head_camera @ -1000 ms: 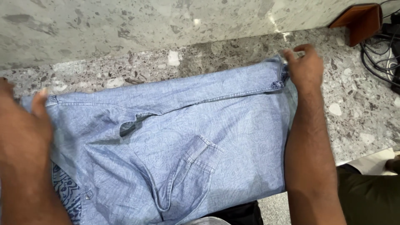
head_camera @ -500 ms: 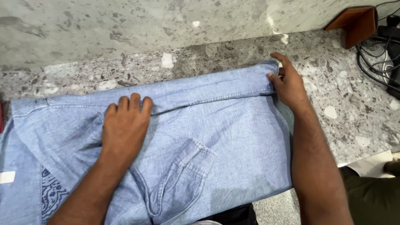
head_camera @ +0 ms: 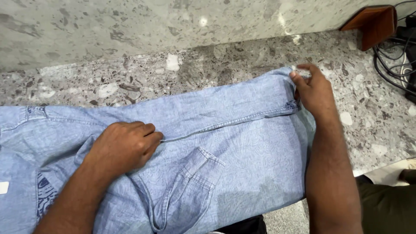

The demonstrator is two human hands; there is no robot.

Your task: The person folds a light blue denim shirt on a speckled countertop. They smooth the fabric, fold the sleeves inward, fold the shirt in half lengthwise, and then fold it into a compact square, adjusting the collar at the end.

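One light-blue shirt lies spread across the speckled stone table, hanging over its near edge. At its far left a white tag shows, beside a dark patterned patch. The left hand rests flat on the cloth near the middle, fingers curled loosely, gripping nothing. One buttoned cuff lies just right of it. The right hand pinches the shirt's right corner between thumb and fingers. Smoothing likely goes best with the left palm pressing firmly while the right pulls the edge taut. One brown block and several black cables sit far right.
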